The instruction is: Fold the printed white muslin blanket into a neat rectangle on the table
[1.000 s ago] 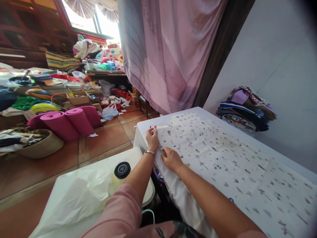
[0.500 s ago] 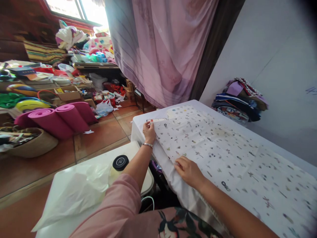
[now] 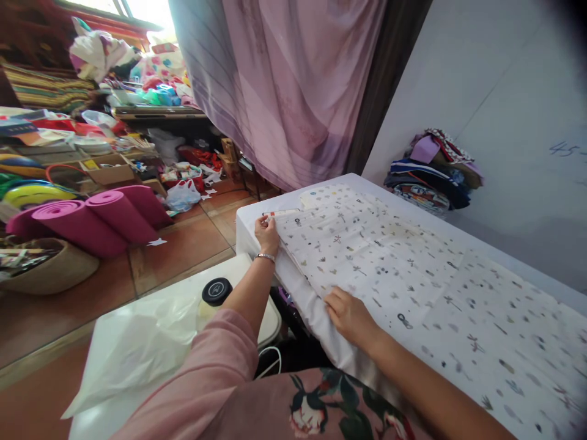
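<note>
A white cloth printed with small dark motifs (image 3: pixel 403 269) lies spread over a table with a white cover (image 3: pixel 250 223). My left hand (image 3: pixel 266 236) pinches the cloth's far corner near the table's end, a bracelet on its wrist. My right hand (image 3: pixel 348 315) rests on the near edge of the cloth with its fingers curled on the fabric. A slim white and red marker-like object (image 3: pixel 279 213) lies just beyond my left hand.
A white plastic bag (image 3: pixel 137 348) and a black-capped bottle (image 3: pixel 215 292) sit on a small white table at my left. Pink rolled mats (image 3: pixel 92 220), a basket (image 3: pixel 50 272) and clutter fill the floor. A purple curtain (image 3: pixel 284 91) hangs behind; folded clothes (image 3: pixel 431 168) are stacked by the wall.
My right hand slid back along the cloth's near edge, away from my left hand, which kept its hold on the corner. My view shifted right.
</note>
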`<state>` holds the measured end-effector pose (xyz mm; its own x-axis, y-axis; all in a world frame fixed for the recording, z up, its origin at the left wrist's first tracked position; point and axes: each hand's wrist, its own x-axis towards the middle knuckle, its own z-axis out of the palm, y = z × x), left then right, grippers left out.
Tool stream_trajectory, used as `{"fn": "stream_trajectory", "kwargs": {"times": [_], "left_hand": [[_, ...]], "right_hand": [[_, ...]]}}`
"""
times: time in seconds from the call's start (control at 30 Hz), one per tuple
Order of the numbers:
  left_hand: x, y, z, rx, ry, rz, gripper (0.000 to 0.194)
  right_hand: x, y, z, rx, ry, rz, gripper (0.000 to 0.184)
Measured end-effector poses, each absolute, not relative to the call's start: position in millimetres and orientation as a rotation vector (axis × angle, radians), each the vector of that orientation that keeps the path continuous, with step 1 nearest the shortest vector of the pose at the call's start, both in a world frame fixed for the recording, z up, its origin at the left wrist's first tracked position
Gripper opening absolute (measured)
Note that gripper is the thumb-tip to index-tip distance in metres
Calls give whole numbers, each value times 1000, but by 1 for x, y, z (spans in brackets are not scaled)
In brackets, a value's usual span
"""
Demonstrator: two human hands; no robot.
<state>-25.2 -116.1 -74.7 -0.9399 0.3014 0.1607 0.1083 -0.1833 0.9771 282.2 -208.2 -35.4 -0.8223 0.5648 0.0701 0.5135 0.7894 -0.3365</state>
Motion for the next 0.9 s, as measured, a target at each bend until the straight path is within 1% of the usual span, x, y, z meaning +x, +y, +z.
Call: {"fn": "stream_trajectory", "kwargs": {"times": [0.23,0.33,0.47,0.57,0.67,0.8,0.9], "left_hand": [[-24,-119,-74,490,1899,2282,29],[-25,-120,-75,487,1882,2284,30],[-24,-120,-75,474,1853,2287,31],[-23,-121,-72,463,1826,2284,31],[-21,-123,-69,453,1803,2277,31],[-19,-126,-66,448,1773,2270,31],[-19,-129,-64,457,1763,2259,32]], "right_hand": [[269,-193,-34,-777,-2657,715,19],[246,-174,-33,-759,-2568,738,18],[197,-152,-27,-730,-2503,715,15],[157,-143,-24,-825,-2523,657,10],[128,-138,-24,-949,-2586,567,15],[111,-133,-31,-987,-2659,453,14],[108,-130,-36,-980,-2678,418,17]]}}
